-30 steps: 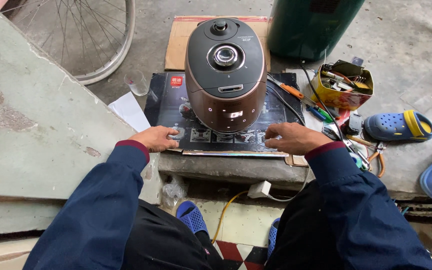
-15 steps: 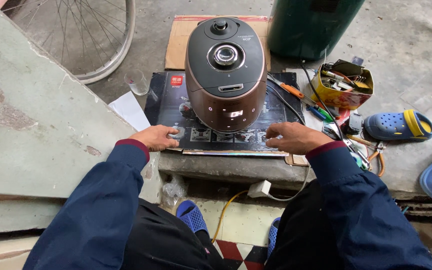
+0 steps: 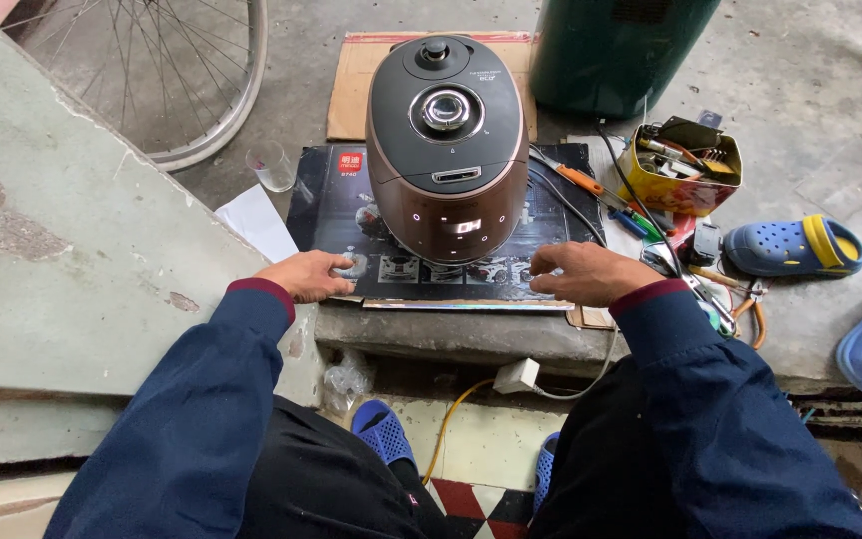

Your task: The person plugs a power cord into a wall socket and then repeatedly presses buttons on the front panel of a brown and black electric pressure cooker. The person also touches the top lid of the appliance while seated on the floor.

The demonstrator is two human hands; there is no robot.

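A brown and black electric rice cooker (image 3: 448,150) stands upright on a flattened dark printed box (image 3: 326,205), its front panel lit. My left hand (image 3: 308,274) rests palm down on the box's near left corner, fingers curled over a small grey object that I cannot identify. On the near right edge of the box lies my right hand (image 3: 581,272), fingers bent and spread, holding nothing that I can see. Both hands are just in front of the cooker and do not touch it.
A yellow tin of tools (image 3: 685,168), screwdrivers (image 3: 591,185) and pliers (image 3: 735,299) lie to the right, with blue clogs (image 3: 795,247) beyond. A green drum (image 3: 616,45), cardboard (image 3: 356,80), a bicycle wheel (image 3: 177,75) and a glass (image 3: 271,165) sit behind. A white plug (image 3: 518,375) hangs below the ledge.
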